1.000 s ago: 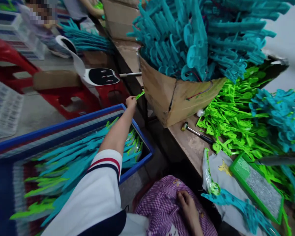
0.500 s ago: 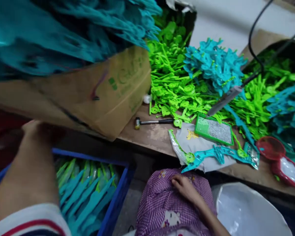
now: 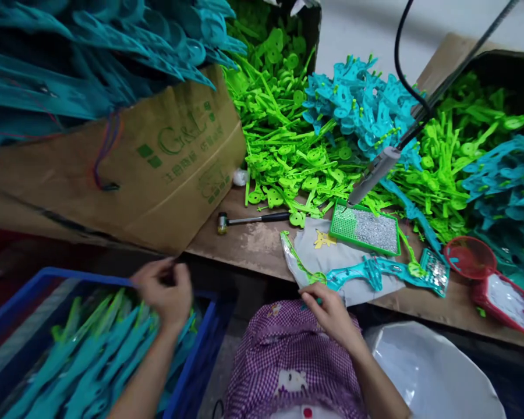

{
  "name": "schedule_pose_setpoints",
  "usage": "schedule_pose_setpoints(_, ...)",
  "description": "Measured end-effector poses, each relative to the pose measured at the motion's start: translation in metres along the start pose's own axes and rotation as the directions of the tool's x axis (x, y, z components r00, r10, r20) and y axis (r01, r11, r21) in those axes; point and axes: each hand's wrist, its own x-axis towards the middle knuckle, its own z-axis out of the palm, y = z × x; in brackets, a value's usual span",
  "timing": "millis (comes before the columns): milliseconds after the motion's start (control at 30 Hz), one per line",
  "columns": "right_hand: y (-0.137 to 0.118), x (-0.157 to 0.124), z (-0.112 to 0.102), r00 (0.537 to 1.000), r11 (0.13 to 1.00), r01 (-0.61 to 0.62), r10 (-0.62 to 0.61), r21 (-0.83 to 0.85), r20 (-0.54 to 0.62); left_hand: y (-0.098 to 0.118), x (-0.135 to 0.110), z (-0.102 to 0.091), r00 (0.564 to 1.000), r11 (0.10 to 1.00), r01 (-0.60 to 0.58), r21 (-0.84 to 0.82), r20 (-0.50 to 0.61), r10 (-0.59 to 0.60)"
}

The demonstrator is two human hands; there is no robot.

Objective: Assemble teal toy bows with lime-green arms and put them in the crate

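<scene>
My left hand (image 3: 165, 291) hovers over the blue crate (image 3: 192, 355) at my lower left. Its fingers are loosely spread and nothing shows in them. The crate holds several bagged teal and green plastic pieces (image 3: 91, 355). My right hand (image 3: 329, 314) rests at the near edge of the wooden bench (image 3: 257, 247), above my purple checked apron (image 3: 288, 361). Its fingers pinch the near end of a teal plastic piece (image 3: 375, 270), which lies across a grey cloth (image 3: 318, 253).
A cardboard box (image 3: 166, 169) heaped with teal parts stands at the left of the bench. Green parts (image 3: 283, 145) and teal parts (image 3: 358, 105) are piled behind. A small hammer (image 3: 248, 220), a green tray (image 3: 367, 227), a hanging tool (image 3: 373, 171) and red dishes (image 3: 469, 256) lie nearby.
My view has swung from the left floor back to the bench. My left hand came back from beside the box to over the crate. My right hand moved from my lap to the teal piece.
</scene>
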Motion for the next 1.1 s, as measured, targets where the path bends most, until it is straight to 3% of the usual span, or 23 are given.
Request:
schedule_pose_setpoints(33, -0.008, 0.008, -0.001, 0.999, 1.0, 0.031, -0.031, -0.001, 0.008, 0.01, -0.014, 0.019, 0.99, 0.992, -0.123, -0.017, -0.076, 0.122)
schedule_pose_setpoints(67, -0.019, 0.016, -0.001, 0.998, 0.998, 0.062, -0.062, 0.005, 0.01, 0.022, -0.025, 0.039, 0.972, 0.97, -0.236, -0.05, -0.009, 0.236)
schedule_pose_setpoints(133, -0.044, 0.033, 0.0, 0.992, 0.99, 0.129, -0.129, 0.048, -0.001, 0.052, -0.034, 0.079, 0.922, 0.926, -0.353, -0.138, 0.115, 0.369)
schedule_pose_setpoints(233, -0.077, 0.056, 0.002, 0.968, 0.957, 0.251, -0.25, 0.144, -0.027, 0.098, -0.024, 0.125, 0.86, 0.891, -0.384, -0.242, 0.257, 0.44)
schedule_pose_setpoints(300, -0.081, 0.062, -0.001, 0.955, 0.939, 0.295, -0.296, 0.177, -0.022, 0.116, -0.01, 0.142, 0.827, 0.884, -0.385, -0.265, 0.325, 0.458)
schedule_pose_setpoints(367, -0.064, 0.055, -0.009, 0.967, 0.95, 0.251, -0.256, 0.187, -0.001, 0.12, 0.005, 0.148, 0.806, 0.887, -0.39, -0.249, 0.373, 0.459)
schedule_pose_setpoints(467, -0.015, 0.03, -0.024, 0.999, 0.976, 0.022, -0.011, 0.215, -0.05, 0.104, 0.027, 0.144, 0.808, 0.898, -0.396, -0.193, 0.392, 0.44)
schedule_pose_setpoints(533, 0.015, 0.014, -0.03, 0.977, 0.962, -0.117, 0.157, 0.248, -0.147, 0.09, 0.042, 0.14, 0.828, 0.909, -0.394, -0.132, 0.379, 0.414)
schedule_pose_setpoints(600, 0.03, 0.005, -0.03, 0.962, 0.949, -0.164, 0.214, 0.269, -0.17, 0.083, 0.058, 0.14, 0.851, 0.918, -0.394, -0.055, 0.356, 0.386)
schedule_pose_setpoints(700, 0.033, 0.004, -0.022, 0.984, 0.968, -0.119, 0.144, 0.219, -0.102, 0.087, 0.082, 0.148, 0.872, 0.922, -0.386, 0.021, 0.336, 0.357)
schedule_pose_setpoints(800, 0.029, 0.003, -0.018, 0.992, 0.983, -0.089, 0.102, 0.157, -0.077, 0.098, 0.1, 0.161, 0.857, 0.913, -0.396, 0.096, 0.396, 0.33)
schedule_pose_setpoints(967, 0.012, -0.01, -0.025, 0.972, 0.973, -0.147, 0.175, 0.175, -0.159, 0.097, 0.12, 0.18, 0.768, 0.813, -0.503, 0.293, 0.584, 0.264)
schedule_pose_setpoints(1100, -0.003, 0.002, -0.02, 0.999, 0.992, -0.012, 0.015, 0.127, -0.028, 0.092, 0.136, 0.183, 0.707, 0.777, -0.543, 0.318, 0.673, 0.219)
